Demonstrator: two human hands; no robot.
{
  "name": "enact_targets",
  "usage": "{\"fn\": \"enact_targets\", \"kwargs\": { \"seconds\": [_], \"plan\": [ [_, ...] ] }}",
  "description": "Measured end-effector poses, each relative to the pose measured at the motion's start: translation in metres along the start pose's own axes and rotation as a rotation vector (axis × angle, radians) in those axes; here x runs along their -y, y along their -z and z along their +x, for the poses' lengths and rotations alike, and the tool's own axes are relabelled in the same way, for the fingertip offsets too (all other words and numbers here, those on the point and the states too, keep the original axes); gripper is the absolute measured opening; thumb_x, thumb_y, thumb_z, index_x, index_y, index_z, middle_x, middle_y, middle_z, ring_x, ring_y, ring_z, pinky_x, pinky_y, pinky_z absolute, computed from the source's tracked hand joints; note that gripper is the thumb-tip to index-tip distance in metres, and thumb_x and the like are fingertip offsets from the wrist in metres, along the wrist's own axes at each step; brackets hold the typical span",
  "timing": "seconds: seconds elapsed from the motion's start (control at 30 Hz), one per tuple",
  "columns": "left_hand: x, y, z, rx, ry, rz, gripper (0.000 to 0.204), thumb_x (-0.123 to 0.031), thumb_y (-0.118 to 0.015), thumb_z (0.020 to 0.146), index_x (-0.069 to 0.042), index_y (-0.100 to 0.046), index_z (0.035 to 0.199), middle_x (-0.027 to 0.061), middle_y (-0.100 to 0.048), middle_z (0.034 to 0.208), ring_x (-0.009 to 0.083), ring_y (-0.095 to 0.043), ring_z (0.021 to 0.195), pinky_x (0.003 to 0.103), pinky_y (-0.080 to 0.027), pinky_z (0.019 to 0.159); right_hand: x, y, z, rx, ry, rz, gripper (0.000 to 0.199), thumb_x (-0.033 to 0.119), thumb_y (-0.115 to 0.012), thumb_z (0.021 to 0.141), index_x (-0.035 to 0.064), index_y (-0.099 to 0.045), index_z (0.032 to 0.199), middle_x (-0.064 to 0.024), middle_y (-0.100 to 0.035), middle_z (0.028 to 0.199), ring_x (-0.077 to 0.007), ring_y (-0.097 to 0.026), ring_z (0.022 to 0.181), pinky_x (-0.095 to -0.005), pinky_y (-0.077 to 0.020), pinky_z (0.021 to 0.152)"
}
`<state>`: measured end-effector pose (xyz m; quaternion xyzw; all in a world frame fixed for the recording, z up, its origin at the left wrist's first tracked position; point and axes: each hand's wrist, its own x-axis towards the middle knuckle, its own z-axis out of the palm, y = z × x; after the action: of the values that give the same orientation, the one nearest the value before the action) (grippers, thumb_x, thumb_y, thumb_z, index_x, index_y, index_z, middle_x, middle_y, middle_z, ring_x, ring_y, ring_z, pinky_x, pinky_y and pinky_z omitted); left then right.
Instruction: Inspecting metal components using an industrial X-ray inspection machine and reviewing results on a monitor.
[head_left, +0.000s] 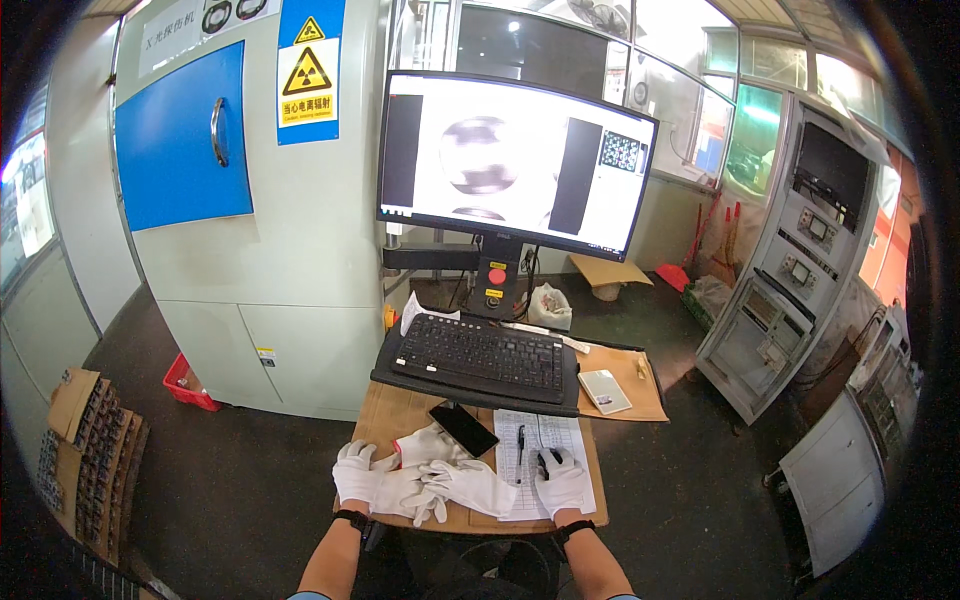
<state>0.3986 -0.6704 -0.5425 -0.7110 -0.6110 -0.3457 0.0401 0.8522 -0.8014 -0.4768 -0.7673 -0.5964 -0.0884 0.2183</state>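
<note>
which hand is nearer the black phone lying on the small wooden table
Left, though not by much. The left hand lies on spare white gloves, down and to the left of the black phone. The right hand, on the printed paper form, sits a little farther, down and to the right.

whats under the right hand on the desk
The gloved right hand rests on a printed paper form and grips a dark pen-like object. A second pen lies on the form. The part of the form beneath the hand is covered.
</note>
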Motion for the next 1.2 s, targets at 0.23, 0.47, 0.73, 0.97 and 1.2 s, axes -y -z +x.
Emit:
{"fn": "enact_targets", "kwargs": {
  "seconds": [0.23, 0.47, 0.73, 0.97, 1.2],
  "plan": [
    [0.004, -0.004, -0.001, 0.005, 0.004, 0.018, 0.035, -0.037, -0.088, 0.093, -0.014, -0.092, 0.120, 0.0118, -0.085, 0.138, 0.0418, -0.075, 0.139, 0.054, -0.063, 0.118, 0.001, 0.002, 0.000, 0.005, 0.005, -0.015, 0.052, 0.030, -0.084, 0.096, 0.0200, -0.086, 0.147, -0.0202, -0.080, 0.150, -0.0474, -0.078, 0.119, -0.0585, -0.0643, 0.107],
    [-0.005, 0.001, 0.002, 0.009, 0.002, -0.014, 0.034, -0.020, -0.082, 0.089, -0.011, -0.092, 0.120, 0.0130, -0.085, 0.137, 0.0420, -0.075, 0.138, 0.054, -0.063, 0.119, -0.016, -0.019, 0.000, 0.033, -0.008, -0.010, 0.060, 0.037, -0.089, 0.093, 0.0289, -0.081, 0.152, -0.0178, -0.075, 0.153, -0.0471, -0.075, 0.123, -0.0619, -0.0625, 0.105],
    [-0.003, 0.004, -0.001, 0.034, 0.034, 0.011, 0.040, -0.039, -0.092, 0.093, -0.012, -0.092, 0.122, 0.0128, -0.085, 0.139, 0.0415, -0.075, 0.139, 0.054, -0.062, 0.119, -0.003, -0.003, -0.001, -0.047, 0.040, -0.019, 0.047, 0.028, -0.085, 0.095, 0.0188, -0.088, 0.141, -0.0190, -0.082, 0.143, -0.0452, -0.080, 0.113, -0.0585, -0.0652, 0.102],
    [-0.005, 0.004, 0.000, 0.014, 0.028, -0.002, 0.040, -0.043, -0.092, 0.093, -0.013, -0.092, 0.120, 0.0119, -0.085, 0.138, 0.0413, -0.075, 0.139, 0.053, -0.061, 0.119, -0.003, -0.003, 0.001, -0.093, 0.066, 0.011, 0.045, 0.026, -0.086, 0.095, 0.0161, -0.088, 0.138, -0.0191, -0.083, 0.140, -0.0462, -0.080, 0.111, -0.0586, -0.0653, 0.101],
    [-0.002, 0.002, 0.000, 0.017, 0.018, 0.005, 0.038, -0.039, -0.089, 0.092, -0.013, -0.092, 0.119, 0.0116, -0.085, 0.136, 0.0411, -0.075, 0.139, 0.053, -0.062, 0.118, -0.002, -0.002, 0.001, -0.085, 0.067, 0.020, 0.043, 0.024, -0.086, 0.095, 0.0148, -0.088, 0.137, -0.0202, -0.083, 0.138, -0.0462, -0.080, 0.111, -0.0589, -0.0650, 0.100]
  ]
}}
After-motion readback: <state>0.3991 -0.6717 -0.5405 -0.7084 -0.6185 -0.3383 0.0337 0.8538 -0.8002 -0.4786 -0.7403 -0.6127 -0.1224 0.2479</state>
